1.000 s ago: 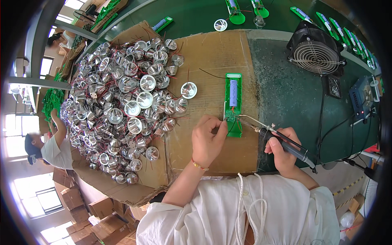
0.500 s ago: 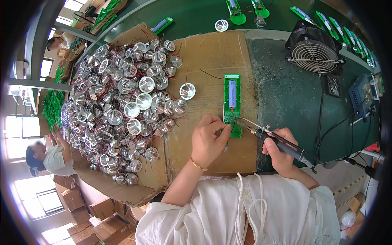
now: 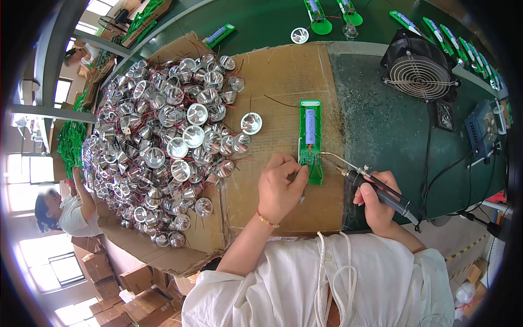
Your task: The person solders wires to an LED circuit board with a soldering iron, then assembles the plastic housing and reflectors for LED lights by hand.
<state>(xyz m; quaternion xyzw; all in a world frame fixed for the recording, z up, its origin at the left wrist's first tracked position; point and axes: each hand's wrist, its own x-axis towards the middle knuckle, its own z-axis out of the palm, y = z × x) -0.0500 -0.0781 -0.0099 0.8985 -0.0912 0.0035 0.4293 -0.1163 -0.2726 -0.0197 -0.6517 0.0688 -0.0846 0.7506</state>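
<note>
- Windows (image 3: 49, 264), far left wall, bright
- Person (image 3: 79, 215) in a white top, left, one arm raised toward green parts (image 3: 71, 141) in a heap
- Brown cardboard boxes (image 3: 144, 286), stacked, lower left
- Cardboard sheet (image 3: 267, 71), brown, worn, laid flat over the worktable (image 3: 376, 125); worktable green, littered with specks right of the sheet
- Fan (image 3: 419, 76), black, round wire guard, upper right
- Blue unit (image 3: 482, 131), cabled, right edge of worktable
- Open carton (image 3: 125, 242), cardboard, left, heaped with silver reflectors (image 3: 155, 158), cone-shaped, red-wired
- Left hand (image 3: 282, 182), thumb and forefinger pinched at the lower left of the green housing; what lies between them cannot be told
- Green housing (image 3: 318, 133), long, set upright in view on the cardboard sheet, between the hands; contains a lavender battery (image 3: 310, 126) and, below it, a circuit board (image 3: 308, 158)
- Soldering tool (image 3: 389, 201), black handle, grasped in the right hand (image 3: 377, 199); bent metal tube reaching the circuit board's right side, contact uncertain
- More green housings (image 3: 463, 49), battery-fitted, in a row, top right
</note>
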